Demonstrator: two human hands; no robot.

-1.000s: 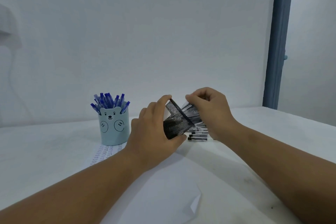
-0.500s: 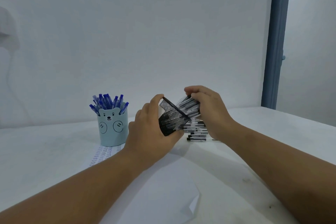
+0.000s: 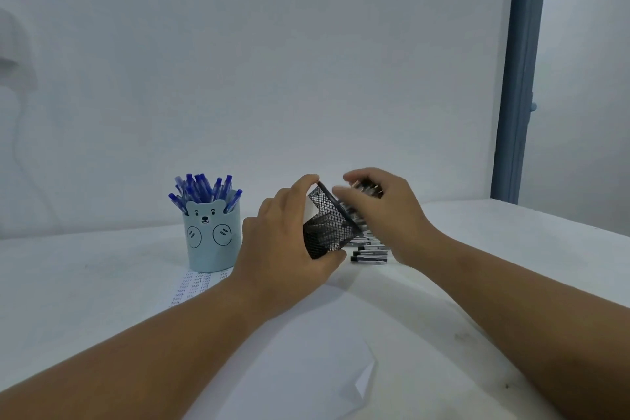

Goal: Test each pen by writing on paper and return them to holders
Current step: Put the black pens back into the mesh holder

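My left hand (image 3: 286, 242) grips a black mesh pen holder (image 3: 332, 227), tilted with its mouth toward the right. My right hand (image 3: 385, 211) holds a bundle of black pens (image 3: 368, 188) at the holder's mouth; the fingers are blurred. More black pens (image 3: 370, 254) lie in a pile on the white table under that hand. A light blue bear-faced holder (image 3: 211, 237) full of blue pens (image 3: 201, 189) stands upright to the left. White paper (image 3: 306, 361) lies in front of me, with a written strip (image 3: 194, 285) showing by the bear holder.
The white table (image 3: 85, 276) runs to a plain wall behind. A blue door frame (image 3: 520, 78) stands at the right. The paper's near corner (image 3: 364, 382) is folded up.
The view has shifted slightly. My right hand has lifted the bundle of black pens higher at the mesh holder's mouth. My left hand keeps the holder tilted.
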